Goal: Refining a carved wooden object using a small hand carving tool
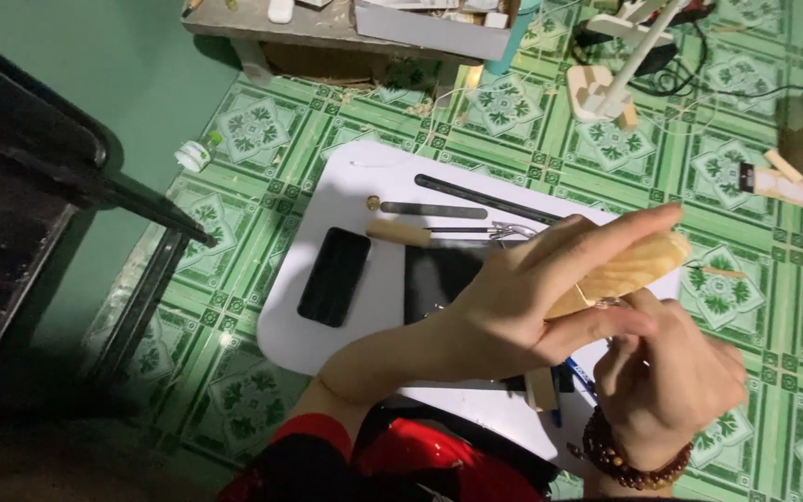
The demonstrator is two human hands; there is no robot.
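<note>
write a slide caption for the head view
Left hand grips a pale wooden piece while the right hand works beneath it.

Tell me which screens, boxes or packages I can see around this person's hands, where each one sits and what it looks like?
Phone: face up on the left part of the white board, a dark rounded rectangle with its screen off.
Dark flat panel: just right of the phone, black and glossy, partly hidden by the left hand; whether it is a screen is unclear.
Open box: top centre on a low wooden bench, grey-white and shallow.
</note>
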